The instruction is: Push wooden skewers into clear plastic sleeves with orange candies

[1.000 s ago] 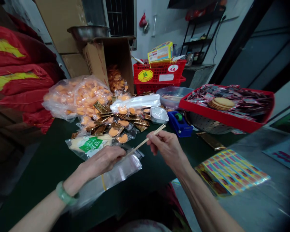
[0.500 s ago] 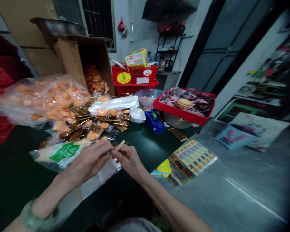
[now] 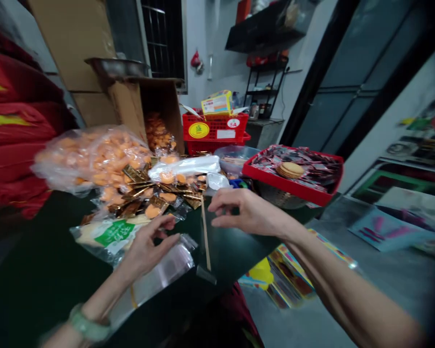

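My left hand [image 3: 150,246] hovers over a stack of clear plastic bags [image 3: 172,268], its fingers and thumb apart with nothing between them. My right hand [image 3: 235,210] is in the air just in front of the blue tape dispenser [image 3: 239,183], which it partly covers. Its fingers are curved and parted from the thumb, and I see nothing in them. On the dark green table between the hands lies a thin wooden stick [image 3: 205,237], with a small clear plastic piece [image 3: 206,274] at its near end. Left of it is a green-labelled bag [image 3: 114,234] of pale sticks.
Behind are orange pieces in clear bags [image 3: 108,154], gold sachets [image 3: 130,198] and a white plastic roll [image 3: 184,167]. A red tray [image 3: 290,183] of sachets holds round biscuits [image 3: 290,169]. Red baskets [image 3: 213,128] stand farther back. Colourful printed packs [image 3: 286,275] lie at the right.
My hands have drawn apart, and the stick they held now lies on the table. The right hand has moved up and right towards the tape dispenser. The view has shifted left.
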A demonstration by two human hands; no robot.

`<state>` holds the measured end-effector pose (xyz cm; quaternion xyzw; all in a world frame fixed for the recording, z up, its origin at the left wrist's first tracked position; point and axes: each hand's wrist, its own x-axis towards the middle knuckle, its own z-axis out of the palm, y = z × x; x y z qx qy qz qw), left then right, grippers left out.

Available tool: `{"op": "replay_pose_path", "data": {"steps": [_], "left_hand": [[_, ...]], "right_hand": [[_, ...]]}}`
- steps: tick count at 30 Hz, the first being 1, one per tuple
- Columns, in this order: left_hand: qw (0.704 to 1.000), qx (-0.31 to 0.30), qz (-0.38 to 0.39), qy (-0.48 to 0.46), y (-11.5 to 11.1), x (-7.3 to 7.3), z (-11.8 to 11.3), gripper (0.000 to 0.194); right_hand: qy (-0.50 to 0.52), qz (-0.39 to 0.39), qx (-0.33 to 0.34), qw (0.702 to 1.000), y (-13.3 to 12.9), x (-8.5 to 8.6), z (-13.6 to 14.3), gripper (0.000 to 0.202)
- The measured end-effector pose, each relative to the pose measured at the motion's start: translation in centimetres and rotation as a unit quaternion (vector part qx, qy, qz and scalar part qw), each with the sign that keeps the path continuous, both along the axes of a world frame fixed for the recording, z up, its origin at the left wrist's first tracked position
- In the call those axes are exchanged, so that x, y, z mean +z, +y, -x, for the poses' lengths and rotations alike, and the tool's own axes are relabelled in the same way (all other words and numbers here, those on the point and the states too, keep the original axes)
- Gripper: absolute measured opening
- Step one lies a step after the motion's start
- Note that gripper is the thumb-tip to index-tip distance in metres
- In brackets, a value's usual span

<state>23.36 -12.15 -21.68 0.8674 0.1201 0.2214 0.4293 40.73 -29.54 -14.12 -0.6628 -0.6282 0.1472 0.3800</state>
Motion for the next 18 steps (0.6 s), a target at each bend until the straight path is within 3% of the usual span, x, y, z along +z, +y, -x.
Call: {"op": "replay_pose_path", "data": {"steps": [3,6,10,15,18], "left_hand": [[0.992,-0.038,0.11,-0.041,-1.1,3.1,-1.2,0.038],[0.984,-0.046,0.152,-0.075,-1.5,4.6,-1.7,0.036],[0.983,-0.03,0.145,-0.105,-1.6,5.0,-1.8,0.024],[0.979,-0.052,0.166,-0.107,-1.8,4.8,-1.1,0.017],[0.982,-0.02,0.154,-0.108,-2.2,4.8,-1.0,0.018]], "right_hand": [[-0.042,-0.026,0.059,0.997,1.7,1.0,1.3,0.017],[-0.063,-0.072,0.094,0.991,3.0,1.5,2.1,0.022],[-0.006,-0.131,0.058,0.99,3.8,0.7,3.4,0.017],[0.191,-0.086,0.021,0.978,3.8,-1.9,4.6,0.019],[0.157,-0.165,-0.089,0.97,3.1,-2.6,4.6,0.026]]}}
